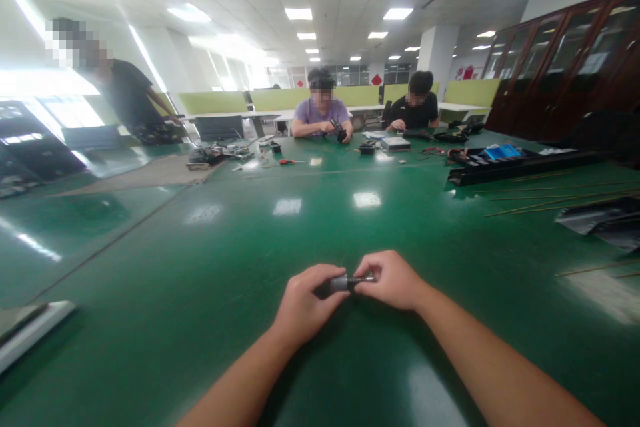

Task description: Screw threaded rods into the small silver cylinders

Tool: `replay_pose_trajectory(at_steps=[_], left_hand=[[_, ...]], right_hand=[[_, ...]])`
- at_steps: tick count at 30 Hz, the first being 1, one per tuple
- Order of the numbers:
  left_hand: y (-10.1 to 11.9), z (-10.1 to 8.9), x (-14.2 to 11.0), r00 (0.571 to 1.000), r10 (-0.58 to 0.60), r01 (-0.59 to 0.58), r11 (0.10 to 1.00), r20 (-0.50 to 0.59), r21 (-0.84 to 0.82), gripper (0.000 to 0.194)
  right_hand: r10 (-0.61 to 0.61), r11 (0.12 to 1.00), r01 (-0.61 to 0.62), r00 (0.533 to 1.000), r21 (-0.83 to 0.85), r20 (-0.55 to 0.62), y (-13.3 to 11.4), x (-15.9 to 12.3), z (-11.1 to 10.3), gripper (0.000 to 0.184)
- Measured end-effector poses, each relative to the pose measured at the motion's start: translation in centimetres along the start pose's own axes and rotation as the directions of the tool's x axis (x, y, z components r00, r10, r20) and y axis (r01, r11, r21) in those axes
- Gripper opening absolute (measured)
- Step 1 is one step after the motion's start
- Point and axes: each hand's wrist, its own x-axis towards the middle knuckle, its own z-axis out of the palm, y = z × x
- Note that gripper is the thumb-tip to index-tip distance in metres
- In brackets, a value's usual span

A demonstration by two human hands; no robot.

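Observation:
Just above the green tabletop (pixel 215 267), both hands meet on a small cylindrical part (pixel 339 283) with a grey and black body. A narrower dark, shaft-like piece (pixel 361 279) with a shiny tip extends from its right end. My left hand (pixel 307 297) is closed round the thick body, thumb below and fingers above. With thumb and fingertips, my right hand (pixel 393 280) pinches the thin piece. The fingers partly cover the part, so its exact kind cannot be made out.
Across the table sit two people (pixel 323 110) (pixel 415 107) handling small items; another person (pixel 135 100) leans at the left. A red screwdriver (pixel 287 162) and electronic parts (pixel 207 155) lie at the far side. Black channels (pixel 520 163) and thin rods (pixel 550 199) lie right.

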Motion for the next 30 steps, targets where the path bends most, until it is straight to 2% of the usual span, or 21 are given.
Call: replay_pose_trajectory(at_steps=[30], left_hand=[[-0.15,0.00,0.05,1.000,-0.002,0.002,1.000,-0.007,-0.005,0.026]], right_hand=[[0.037,0.999,-0.037,0.999,-0.033,-0.007,0.07,0.08,0.01,0.011]])
